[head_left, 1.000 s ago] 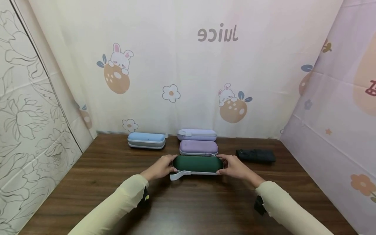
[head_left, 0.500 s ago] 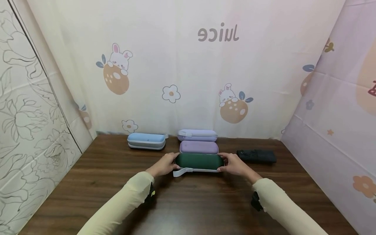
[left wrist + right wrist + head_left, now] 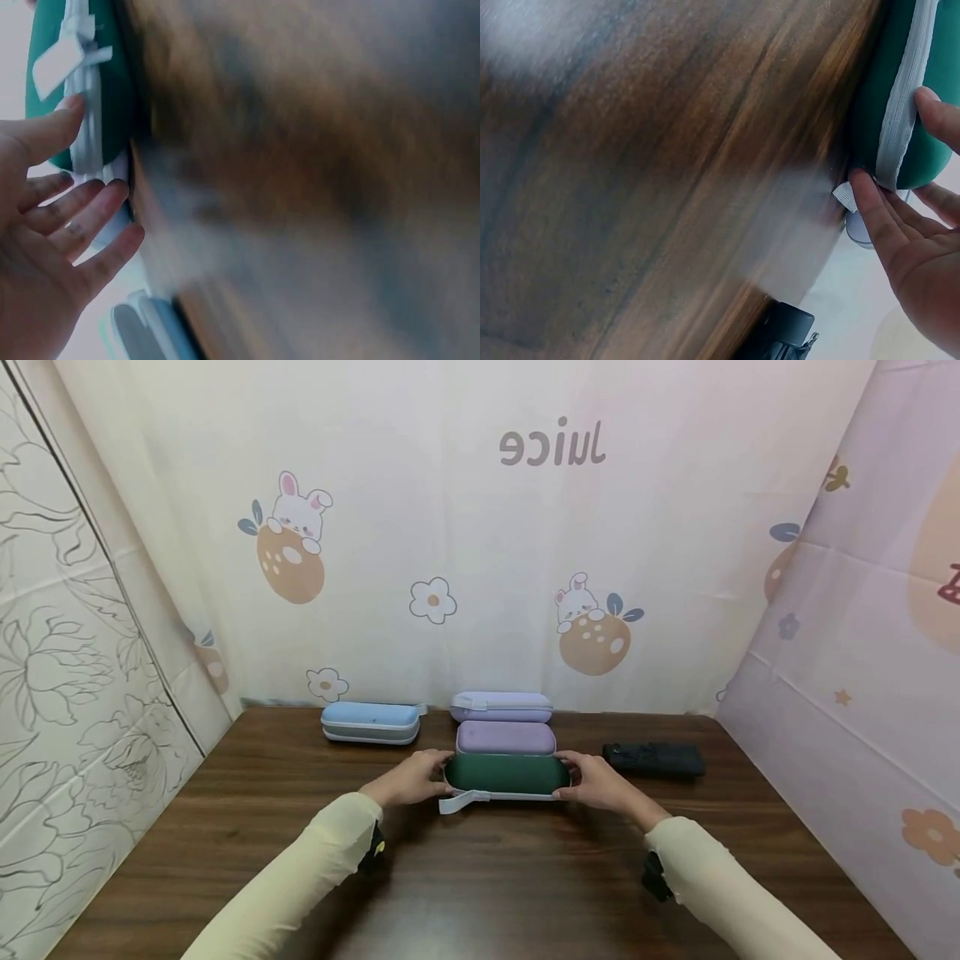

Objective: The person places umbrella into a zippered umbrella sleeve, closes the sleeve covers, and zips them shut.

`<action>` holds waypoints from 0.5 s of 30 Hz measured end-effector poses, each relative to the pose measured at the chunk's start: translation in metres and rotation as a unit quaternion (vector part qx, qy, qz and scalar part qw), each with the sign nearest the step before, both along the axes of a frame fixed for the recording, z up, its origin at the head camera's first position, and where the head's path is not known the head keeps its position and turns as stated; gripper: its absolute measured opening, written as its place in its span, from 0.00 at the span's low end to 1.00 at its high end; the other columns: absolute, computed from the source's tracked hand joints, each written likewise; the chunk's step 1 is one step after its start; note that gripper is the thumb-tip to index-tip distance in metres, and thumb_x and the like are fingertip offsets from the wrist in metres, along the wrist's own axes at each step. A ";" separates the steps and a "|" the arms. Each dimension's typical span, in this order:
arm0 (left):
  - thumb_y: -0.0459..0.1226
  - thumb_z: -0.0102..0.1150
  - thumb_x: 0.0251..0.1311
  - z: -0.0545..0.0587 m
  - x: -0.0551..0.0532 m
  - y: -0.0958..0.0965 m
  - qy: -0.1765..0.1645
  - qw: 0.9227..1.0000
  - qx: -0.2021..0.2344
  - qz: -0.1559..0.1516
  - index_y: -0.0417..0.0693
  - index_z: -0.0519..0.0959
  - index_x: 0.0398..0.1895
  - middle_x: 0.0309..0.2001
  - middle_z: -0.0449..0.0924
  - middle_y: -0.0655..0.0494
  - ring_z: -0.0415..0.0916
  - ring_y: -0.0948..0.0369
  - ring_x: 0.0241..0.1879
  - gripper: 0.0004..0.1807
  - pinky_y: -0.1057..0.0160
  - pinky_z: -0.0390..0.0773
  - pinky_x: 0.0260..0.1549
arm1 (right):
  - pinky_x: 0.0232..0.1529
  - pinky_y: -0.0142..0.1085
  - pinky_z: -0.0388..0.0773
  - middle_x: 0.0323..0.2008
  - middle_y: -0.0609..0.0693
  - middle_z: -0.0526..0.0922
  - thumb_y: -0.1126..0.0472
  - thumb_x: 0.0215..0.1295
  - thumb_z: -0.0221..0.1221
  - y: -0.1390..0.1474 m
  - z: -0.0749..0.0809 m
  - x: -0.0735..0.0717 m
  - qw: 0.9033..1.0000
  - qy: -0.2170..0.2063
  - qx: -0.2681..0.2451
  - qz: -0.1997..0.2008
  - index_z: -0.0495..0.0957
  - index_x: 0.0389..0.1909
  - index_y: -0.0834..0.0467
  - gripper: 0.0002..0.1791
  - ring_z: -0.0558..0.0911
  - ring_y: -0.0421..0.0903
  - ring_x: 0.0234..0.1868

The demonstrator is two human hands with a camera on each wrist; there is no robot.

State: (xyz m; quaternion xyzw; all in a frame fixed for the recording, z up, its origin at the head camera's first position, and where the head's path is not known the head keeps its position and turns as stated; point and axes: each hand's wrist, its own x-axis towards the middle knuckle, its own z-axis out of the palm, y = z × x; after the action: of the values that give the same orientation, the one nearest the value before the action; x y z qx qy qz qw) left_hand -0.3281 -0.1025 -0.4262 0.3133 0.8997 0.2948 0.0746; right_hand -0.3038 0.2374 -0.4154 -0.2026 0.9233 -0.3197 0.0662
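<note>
A long green zip case (image 3: 508, 774) with a pale zip and a white strap (image 3: 463, 801) at its left end sits close in front of a purple zip case (image 3: 506, 737). My left hand (image 3: 408, 778) is at its left end. In the left wrist view the thumb (image 3: 71, 105) touches the zip, while the other fingers (image 3: 105, 255) are spread loosely beyond the end. At the right end, my right hand (image 3: 603, 785) grips the case, its thumb (image 3: 937, 116) on the green side and its fingers (image 3: 874, 202) around the tip.
Behind the purple case lies a lilac zip case (image 3: 501, 707) with a strap. A blue and grey zip case (image 3: 371, 723) stands at the back left. To the right lies a black folded pouch (image 3: 654, 759). A printed curtain (image 3: 450, 527) hangs behind the table (image 3: 480, 877).
The green case has moved back toward the purple case, both hands travelling with it. In the last half second my left hand has slid slightly left, its fingers loosening from the case's end.
</note>
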 end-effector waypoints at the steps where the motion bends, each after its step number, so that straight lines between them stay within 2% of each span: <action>1: 0.33 0.63 0.59 0.002 -0.002 -0.003 -0.001 1.000 -0.004 0.001 0.29 0.66 0.63 0.56 0.73 0.39 0.74 0.50 0.52 0.30 0.53 0.73 0.51 | 0.46 0.49 0.76 0.50 0.61 0.77 0.57 0.55 0.69 0.000 0.000 0.000 1.000 -0.001 0.002 0.002 0.67 0.63 0.67 0.36 0.78 0.55 0.49; 4: 0.31 0.61 0.60 0.010 -0.009 -0.014 0.007 1.000 -0.025 0.011 0.31 0.67 0.63 0.58 0.72 0.38 0.73 0.47 0.55 0.28 0.51 0.71 0.53 | 0.44 0.47 0.76 0.50 0.62 0.77 0.58 0.56 0.68 0.000 0.002 0.000 1.000 -0.006 0.005 0.012 0.66 0.63 0.68 0.37 0.78 0.55 0.48; 11: 0.30 0.57 0.62 0.041 -0.030 -0.048 0.036 0.995 -0.084 0.048 0.31 0.64 0.65 0.63 0.66 0.35 0.63 0.43 0.62 0.28 0.46 0.63 0.59 | 0.47 0.49 0.76 0.54 0.67 0.74 0.62 0.58 0.66 0.010 0.014 -0.004 0.999 -0.018 -0.003 0.038 0.62 0.65 0.70 0.36 0.77 0.60 0.51; 15: 0.30 0.58 0.61 0.055 -0.044 -0.070 0.052 0.991 -0.105 0.070 0.30 0.64 0.65 0.64 0.64 0.33 0.60 0.40 0.64 0.29 0.44 0.60 0.60 | 0.47 0.51 0.75 0.54 0.69 0.73 0.65 0.59 0.64 0.025 0.025 -0.009 0.999 0.018 0.017 0.031 0.62 0.64 0.71 0.34 0.75 0.64 0.53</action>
State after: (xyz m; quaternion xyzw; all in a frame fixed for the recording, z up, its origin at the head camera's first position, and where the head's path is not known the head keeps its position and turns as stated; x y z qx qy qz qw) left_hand -0.3725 -0.1721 -0.3708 0.2545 0.9481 0.1866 0.0395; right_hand -0.3130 0.2626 -0.3908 -0.2357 0.9228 -0.2982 0.0630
